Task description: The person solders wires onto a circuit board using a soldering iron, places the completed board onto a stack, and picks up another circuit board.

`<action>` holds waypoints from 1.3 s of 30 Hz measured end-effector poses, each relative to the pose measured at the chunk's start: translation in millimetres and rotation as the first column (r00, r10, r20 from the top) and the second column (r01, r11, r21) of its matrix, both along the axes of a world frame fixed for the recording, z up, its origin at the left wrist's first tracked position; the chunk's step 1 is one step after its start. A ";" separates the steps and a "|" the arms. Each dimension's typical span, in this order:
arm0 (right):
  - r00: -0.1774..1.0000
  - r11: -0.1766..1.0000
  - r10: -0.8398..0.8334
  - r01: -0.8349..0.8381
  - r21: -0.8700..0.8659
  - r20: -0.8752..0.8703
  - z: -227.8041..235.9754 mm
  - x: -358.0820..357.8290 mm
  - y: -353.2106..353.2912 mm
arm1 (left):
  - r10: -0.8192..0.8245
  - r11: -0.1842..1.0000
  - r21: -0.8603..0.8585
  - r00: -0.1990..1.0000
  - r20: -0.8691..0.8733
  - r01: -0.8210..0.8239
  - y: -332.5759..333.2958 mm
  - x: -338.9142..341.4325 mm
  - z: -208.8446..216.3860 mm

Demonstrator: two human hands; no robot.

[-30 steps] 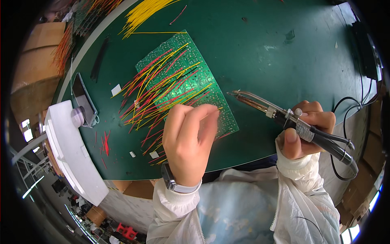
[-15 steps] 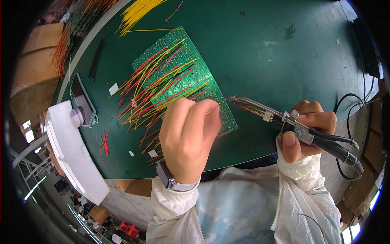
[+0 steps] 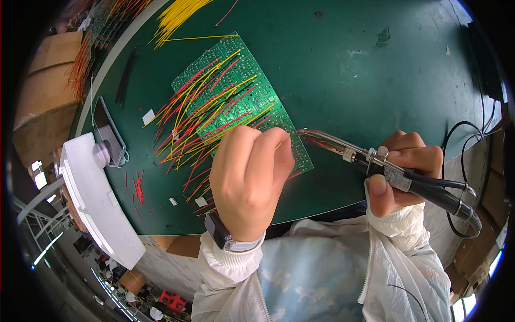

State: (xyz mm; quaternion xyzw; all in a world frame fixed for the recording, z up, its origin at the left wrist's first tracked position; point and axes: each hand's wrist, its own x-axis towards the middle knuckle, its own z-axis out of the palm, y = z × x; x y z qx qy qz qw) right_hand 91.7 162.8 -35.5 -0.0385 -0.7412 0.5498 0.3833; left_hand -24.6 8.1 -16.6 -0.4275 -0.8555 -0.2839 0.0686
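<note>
A green circuit board (image 3: 257, 99) lies tilted on the table, with rows of red and yellow wires (image 3: 201, 102) rising from it and leaning left. My left hand (image 3: 248, 174), a watch on its wrist, is closed over the board's lower part. Its thumb and forefinger pinch a thin yellow wire (image 3: 279, 145), of which only a short piece shows. My right hand (image 3: 410, 166) grips a soldering iron (image 3: 394, 176) with a metal feed tube clamped along it. The iron's tip (image 3: 301, 132) is at the board's right edge, close to my left fingertips; whether it touches cannot be made out.
A bundle of yellow wires (image 3: 179, 19) lies at the far left. Red wire pieces (image 3: 139, 189) and small white bits are scattered left of the board. A phone (image 3: 109, 131) leans by a white curved stand (image 3: 96, 201). Black cables (image 3: 465, 126) hang at the right.
The soldering iron's tip has shifted slightly left, nearer the board's edge and my left fingertips. My left hand keeps its pinch and has barely moved.
</note>
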 end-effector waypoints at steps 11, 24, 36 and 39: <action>1.000 1.000 0.002 -0.002 0.024 0.017 0.9 0.2 0.9 | -0.009 1.000 0.002 1.000 -0.009 0.009 0.9 0.9 -0.1; 0.999 0.998 0.023 -0.020 0.053 -0.044 -0.5 -3.1 -1.4 | -0.072 0.997 -0.008 0.997 0.006 0.072 0.4 0.0 0.8; 0.994 0.997 0.048 -0.042 0.062 -0.096 -0.5 -4.8 -2.1 | -0.074 0.996 -0.041 0.997 -0.003 0.073 0.3 1.1 2.5; 0.993 0.997 0.037 -0.029 0.071 -0.110 -0.5 -5.0 -2.0 | -0.074 0.996 -0.043 0.997 -0.007 0.073 0.1 1.0 2.5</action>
